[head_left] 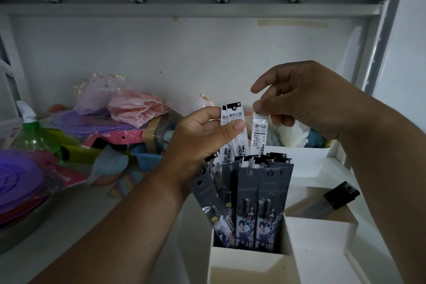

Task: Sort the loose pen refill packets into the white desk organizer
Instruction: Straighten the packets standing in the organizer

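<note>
Deep inside a dim white shelf (pixel 69 226). Left hand (pixel 198 138) clamped on two white packets (pixel 232 120), thumb across the front, tops poking up. Right hand (pixel 306 104) just right of it, pinching the top of one more white packet (pixel 259 131) between thumb and fingertip, other fingers curled loose above. That packet hanging straight, bottom end down among the black tops of others.

Below both hands, the white organizer (pixel 242 263), near and right of middle. Left slot full of tall dark packets (pixel 260 203) with cartoon pictures, standing up and fanned a little. Right slot (pixel 322 237) looking bare from here. Small black clip (pixel 342 195) lying just past it on the right. White bin (pixel 306 159) with soft cloth farther back. Purple lids, a green bottle and pink cloth piled on the left.

Step in hand, by the look of it: gathering white packets from the bunch and setting them in place, one at a time. Cannot tell whether the single packet is going in or coming out.

Next move likely needs a straight, slow drop into a slot, ends lined up, with no bumping of the dark packets.
</note>
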